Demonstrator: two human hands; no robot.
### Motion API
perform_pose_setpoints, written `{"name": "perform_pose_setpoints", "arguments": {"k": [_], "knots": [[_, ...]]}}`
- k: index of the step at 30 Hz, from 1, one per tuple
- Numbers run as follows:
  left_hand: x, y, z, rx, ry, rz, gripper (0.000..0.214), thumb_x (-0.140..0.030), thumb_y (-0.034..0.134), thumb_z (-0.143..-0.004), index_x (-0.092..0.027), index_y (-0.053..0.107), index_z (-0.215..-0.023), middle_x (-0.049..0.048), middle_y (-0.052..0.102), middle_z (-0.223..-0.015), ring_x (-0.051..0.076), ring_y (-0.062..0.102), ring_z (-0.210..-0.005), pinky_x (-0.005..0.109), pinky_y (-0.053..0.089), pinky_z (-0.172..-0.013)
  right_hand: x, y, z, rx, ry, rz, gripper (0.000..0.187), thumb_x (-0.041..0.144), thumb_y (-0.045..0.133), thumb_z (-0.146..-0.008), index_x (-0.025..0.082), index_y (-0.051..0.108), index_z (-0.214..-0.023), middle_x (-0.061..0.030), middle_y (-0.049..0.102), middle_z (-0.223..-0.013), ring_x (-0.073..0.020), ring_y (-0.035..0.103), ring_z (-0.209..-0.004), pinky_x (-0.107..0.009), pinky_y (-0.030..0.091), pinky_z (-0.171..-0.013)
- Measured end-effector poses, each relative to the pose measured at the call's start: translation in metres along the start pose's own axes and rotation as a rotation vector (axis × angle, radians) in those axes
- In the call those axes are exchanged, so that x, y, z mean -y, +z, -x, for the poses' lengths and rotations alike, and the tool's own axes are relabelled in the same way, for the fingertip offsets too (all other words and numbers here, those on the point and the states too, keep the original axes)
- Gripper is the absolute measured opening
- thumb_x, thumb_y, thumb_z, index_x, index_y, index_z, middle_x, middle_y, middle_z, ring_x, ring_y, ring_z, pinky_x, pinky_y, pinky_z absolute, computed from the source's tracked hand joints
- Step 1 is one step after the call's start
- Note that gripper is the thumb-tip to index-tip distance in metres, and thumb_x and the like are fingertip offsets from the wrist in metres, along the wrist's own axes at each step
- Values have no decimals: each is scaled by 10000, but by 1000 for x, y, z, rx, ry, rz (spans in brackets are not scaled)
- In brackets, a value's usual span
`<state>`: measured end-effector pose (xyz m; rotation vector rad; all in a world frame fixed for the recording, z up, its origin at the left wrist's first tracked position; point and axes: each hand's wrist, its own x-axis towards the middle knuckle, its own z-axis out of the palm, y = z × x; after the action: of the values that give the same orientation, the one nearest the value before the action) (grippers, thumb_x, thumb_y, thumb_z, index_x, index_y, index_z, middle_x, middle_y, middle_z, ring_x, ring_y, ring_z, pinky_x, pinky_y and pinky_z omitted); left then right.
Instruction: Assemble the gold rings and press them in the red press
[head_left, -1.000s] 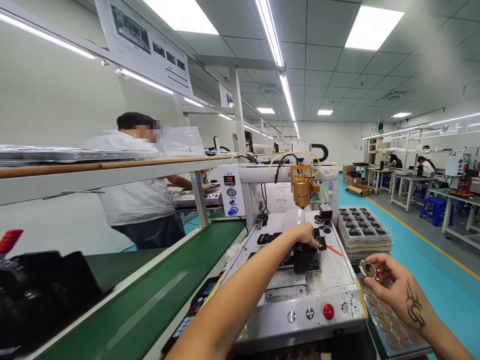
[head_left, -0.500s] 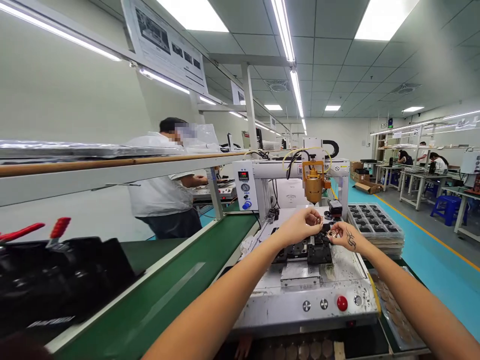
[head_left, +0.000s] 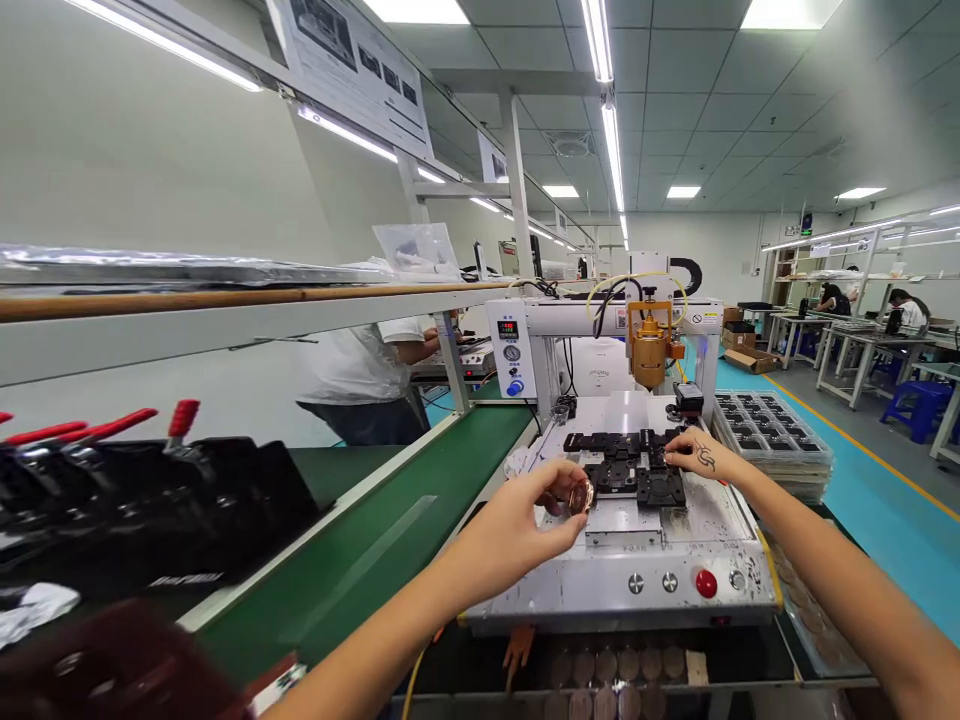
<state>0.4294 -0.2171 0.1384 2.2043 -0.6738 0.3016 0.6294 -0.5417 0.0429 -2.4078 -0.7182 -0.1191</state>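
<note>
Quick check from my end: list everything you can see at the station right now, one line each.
Copper ring: one, copper, pinched in the left hand's fingertips.
Black fixture blocks: several, black, on the machine bed.
Machine: one, silver-white, straight ahead, with silver buttons.
Red button: one, red, on the machine's front panel.
Dispensing head: one, gold, above the bed.
Control box: one, white, left of the gantry.
Conveyor belt: one, green, left of the machine.
Parts trays: a stack, clear with dark parts, right of the machine.
Copper discs: a row, copper, below the machine's front.
Co-worker: one, white shirt, behind the conveyor.
Left hand: holds the ring.
Right hand: on the fixture blocks.
</note>
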Motion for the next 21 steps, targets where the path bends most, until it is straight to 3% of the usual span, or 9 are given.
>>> {"name": "perform_pose_setpoints", "arguments": {"k": [8,11,15,18,21], "knots": [[-12,16,33,-37,27,-23,265,-235,687,-848,-248,691,-1112,21,779,-1008,214,718,-910,345,596,-858,3,12,-2,-167,34,100,266,381,708,-1028,180,708,-1202,-78,716,-1254,-244,706,-1089,-466,596,-965],[-9,28,42,-67,47,-21,295,-235,689,-847,-251,686,-1142,24,779,-1029,220,721,-921,353,604,-863,11,8,13,-304,53,107,248,372,671,-1033,170,717,-1169,-92,713,-1174,-257,675,-1092,-470,543,-1006],[17,40,77,-183,34,-52,325,-244,689,-864,-264,667,-1187,23,766,-987,218,728,-871,343,613,-836,25,12,90,-545,90,99,333,370,484,-1084,155,704,-1212,-133,682,-1114,-268,644,-1013,-415,515,-940],[42,49,111,-241,-42,-52,337,-266,690,-880,-271,662,-1216,40,775,-1052,231,753,-899,335,624,-824,31,29,168,-650,125,102,290,447,571,-1051,194,695,-1122,-92,661,-1030,-258,625,-930,-388,507,-829],[59,66,132,-196,-139,0,311,-262,680,-888,-251,668,-1199,49,774,-1076,236,756,-931,339,620,-860,29,55,218,-712,149,119,307,517,662,-1000,213,677,-1041,-76,628,-994,-279,601,-936,-412,490,-814]]}}
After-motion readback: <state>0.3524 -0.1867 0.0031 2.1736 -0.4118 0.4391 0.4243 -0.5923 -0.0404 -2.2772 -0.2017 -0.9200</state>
